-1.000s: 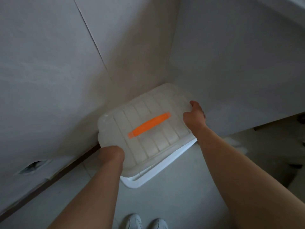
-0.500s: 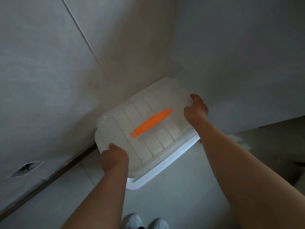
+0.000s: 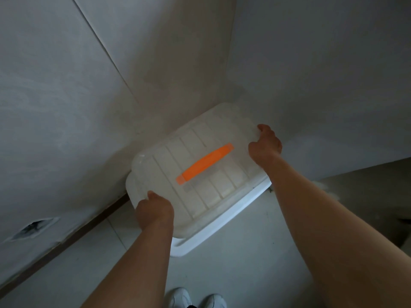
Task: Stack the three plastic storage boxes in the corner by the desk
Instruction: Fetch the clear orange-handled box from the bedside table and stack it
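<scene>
A translucent white storage box (image 3: 200, 192) with a ribbed lid and an orange handle (image 3: 205, 162) sits in the room corner on top of a larger white box (image 3: 224, 227), whose rim shows beneath it along the near side. My left hand (image 3: 154, 211) grips the top box at its near left end. My right hand (image 3: 264, 144) grips its far right end, close to the right wall. A third box is not visible.
White walls (image 3: 89, 96) meet just behind the boxes, with a dark skirting strip (image 3: 66, 238) along the left one. A torn hole (image 3: 33, 226) marks the left wall low down. Pale tiled floor (image 3: 244, 274) lies in front; my white shoes (image 3: 195, 300) are at the bottom edge.
The top box has shifted slightly back toward the corner with both hands still holding its ends. My left thumb has come up onto the lid.
</scene>
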